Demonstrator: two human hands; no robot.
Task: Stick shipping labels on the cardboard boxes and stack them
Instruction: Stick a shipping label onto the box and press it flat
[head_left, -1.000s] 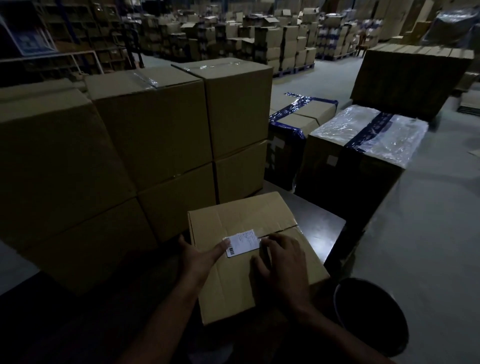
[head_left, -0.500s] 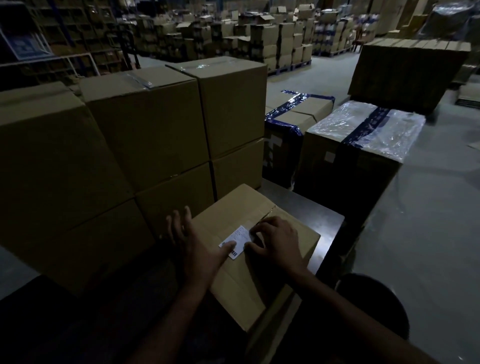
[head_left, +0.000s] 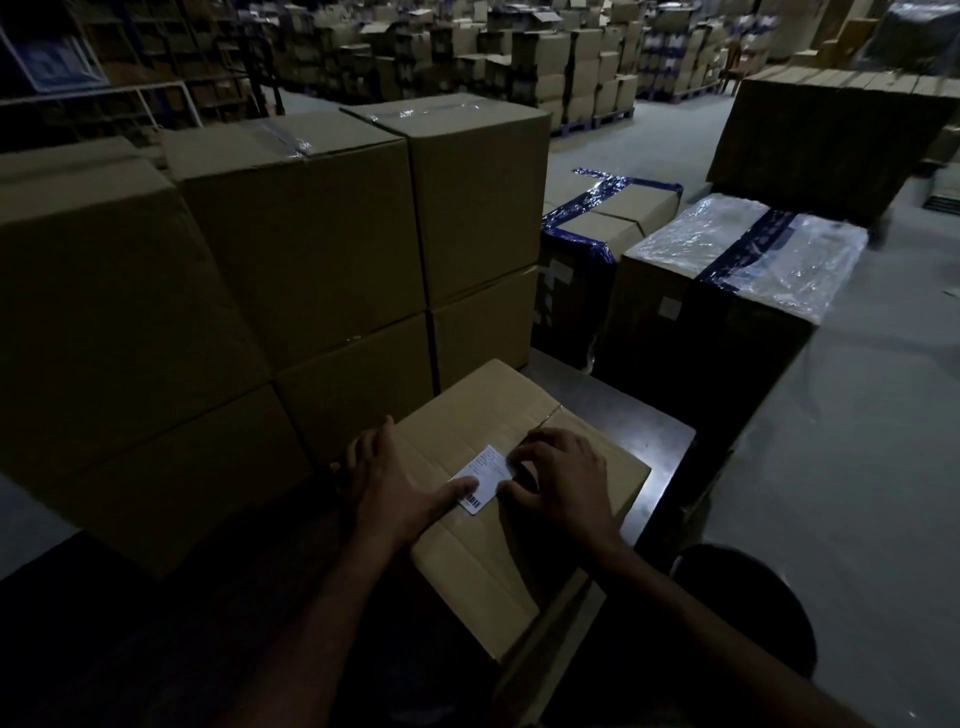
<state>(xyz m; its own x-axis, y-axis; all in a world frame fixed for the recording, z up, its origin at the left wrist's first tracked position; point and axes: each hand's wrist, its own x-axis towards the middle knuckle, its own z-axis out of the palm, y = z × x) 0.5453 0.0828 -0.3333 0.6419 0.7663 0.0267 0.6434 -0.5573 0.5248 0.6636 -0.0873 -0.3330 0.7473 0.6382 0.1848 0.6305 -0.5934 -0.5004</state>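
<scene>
Since a moment before, the cardboard box (head_left: 524, 499) had turned corner-on, and the white shipping label (head_left: 483, 480) now lay flat on its top, so sticking looked nearly finished. The left hand (head_left: 395, 486) lay spread, thumb pressing the label's near edge; the right hand (head_left: 563, 480) pressed curled fingertips on its far edge. Behind the box stood the taped stack (head_left: 322, 244); its contents were hidden.

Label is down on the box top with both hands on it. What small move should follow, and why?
Probably smooth the white label flat with the right hand, then let go. The left hand lies flat on the cardboard box, thumb on the label's barcode end, while the right hand's curled fingertips touch the other end.
</scene>
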